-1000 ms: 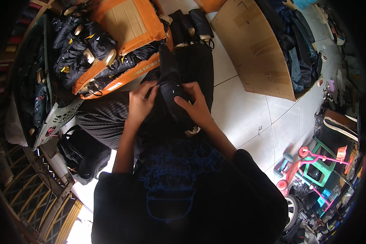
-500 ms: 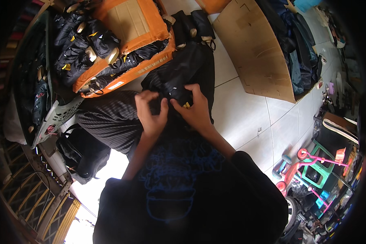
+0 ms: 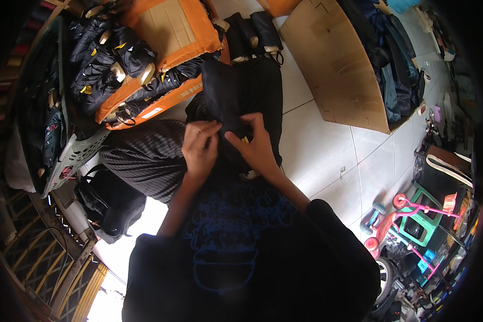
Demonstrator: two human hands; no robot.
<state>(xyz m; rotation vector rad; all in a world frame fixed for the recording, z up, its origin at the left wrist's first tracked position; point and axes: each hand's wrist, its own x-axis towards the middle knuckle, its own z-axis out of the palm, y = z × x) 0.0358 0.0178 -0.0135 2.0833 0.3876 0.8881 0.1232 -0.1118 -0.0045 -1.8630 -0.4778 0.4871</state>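
Across my lap lies a black folding umbrella (image 3: 222, 88), its dark cloth spread away from me. A yellow tag (image 3: 245, 139) shows beside my right palm, and a pale end, perhaps the handle, lies nearer my body. My left hand (image 3: 199, 147) is closed, fingertips pinching the cloth at its left edge. My right hand (image 3: 255, 145) grips the cloth from the other side, thumb and forefinger bent around it. The dark cloth and my trousers blend, so exact finger contact is hard to see.
An orange-taped carton (image 3: 172, 32) holds and carries several furled black umbrellas (image 3: 112, 59). More black rolls (image 3: 252, 35) lie beyond my knee. Left stands a plastic basket (image 3: 72, 155); right, a cardboard box (image 3: 338, 70) with dark cloth items. A black bag (image 3: 110, 204) and pink scooter (image 3: 394, 220) lie nearby.
The umbrella's cloth now stretches farther up over the carton's corner and looks flatter. My left fingers have closed from a spread curve into a pinch; my right hand has barely moved.
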